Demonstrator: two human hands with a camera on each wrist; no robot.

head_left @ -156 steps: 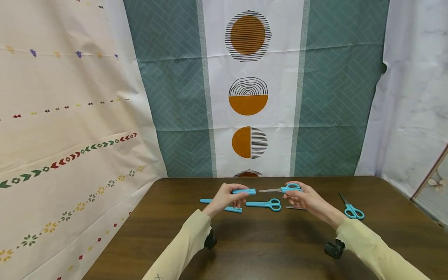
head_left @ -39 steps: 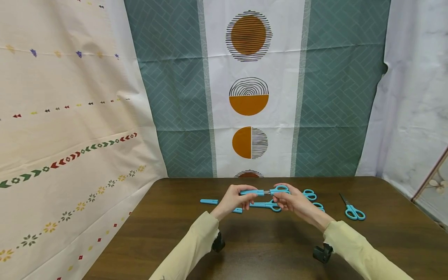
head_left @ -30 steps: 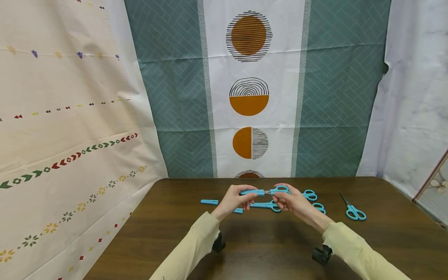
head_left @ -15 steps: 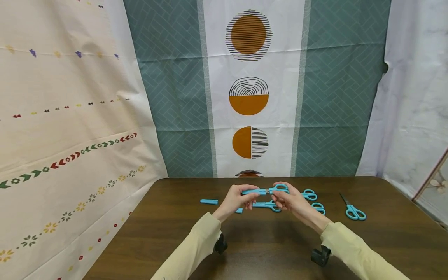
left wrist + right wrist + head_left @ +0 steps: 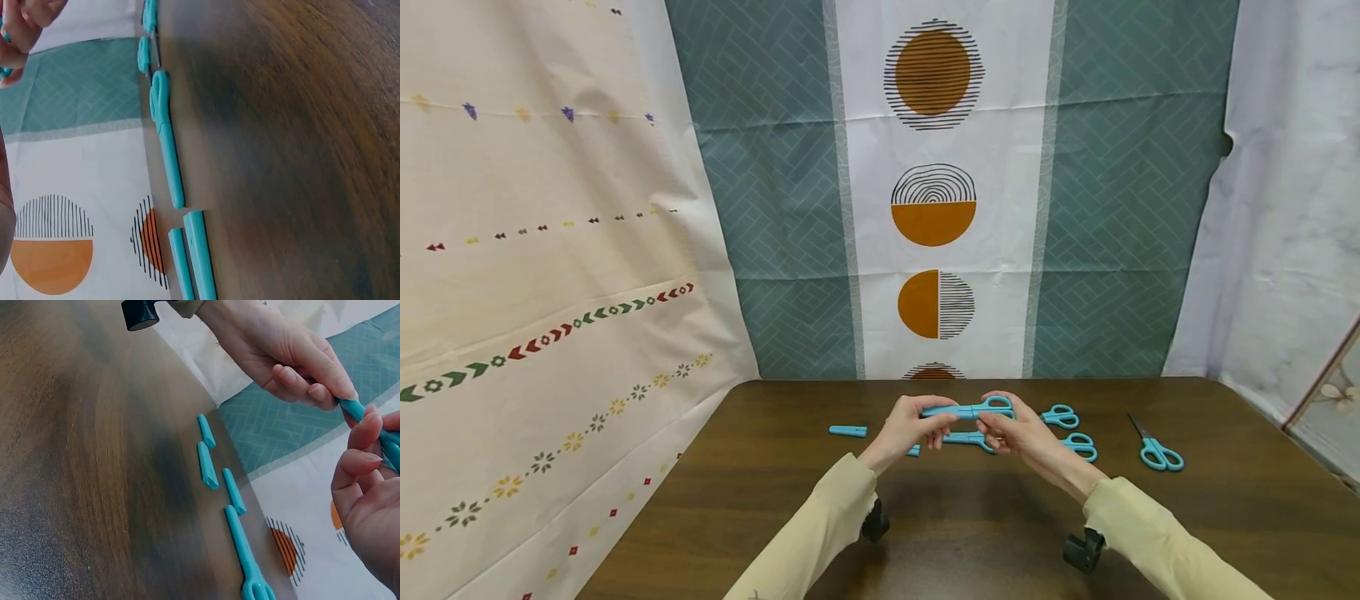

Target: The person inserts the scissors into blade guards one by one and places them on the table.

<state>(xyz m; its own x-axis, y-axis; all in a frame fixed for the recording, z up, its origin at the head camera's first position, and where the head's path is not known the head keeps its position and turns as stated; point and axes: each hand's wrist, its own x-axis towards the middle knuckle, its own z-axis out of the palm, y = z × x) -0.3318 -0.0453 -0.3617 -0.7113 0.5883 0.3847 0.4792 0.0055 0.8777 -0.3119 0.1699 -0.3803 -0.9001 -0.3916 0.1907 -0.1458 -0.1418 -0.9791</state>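
Note:
Above the table, my left hand (image 5: pixel 901 435) pinches a light-blue blade cover (image 5: pixel 946 411) between thumb and fingers. My right hand (image 5: pixel 1021 429) grips the light-blue handles of a pair of scissors (image 5: pixel 998 403). Cover and handles meet in one line, and no blade metal shows between them. The right wrist view has both hands close together on them, with the left hand (image 5: pixel 281 356) on the cover's end. Beneath the hands lies another pair of covered scissors (image 5: pixel 964 437), partly hidden in the head view; the left wrist view shows these covered scissors (image 5: pixel 167 140) whole.
Loose blade covers lie left of the covered scissors: one cover (image 5: pixel 205 430), a second cover (image 5: pixel 207 465) and a third cover (image 5: pixel 234 491). Toward the right are scissors (image 5: pixel 1060 417), more scissors (image 5: pixel 1079 447) and bare-bladed scissors (image 5: pixel 1161 454). Patterned cloth (image 5: pixel 940 208) hangs behind the brown table (image 5: pixel 985 533).
Earlier, scissors and cover were apart with the blades bare. My hands have come together, and the last strip of metal seen half a second ago has gone inside the cover.

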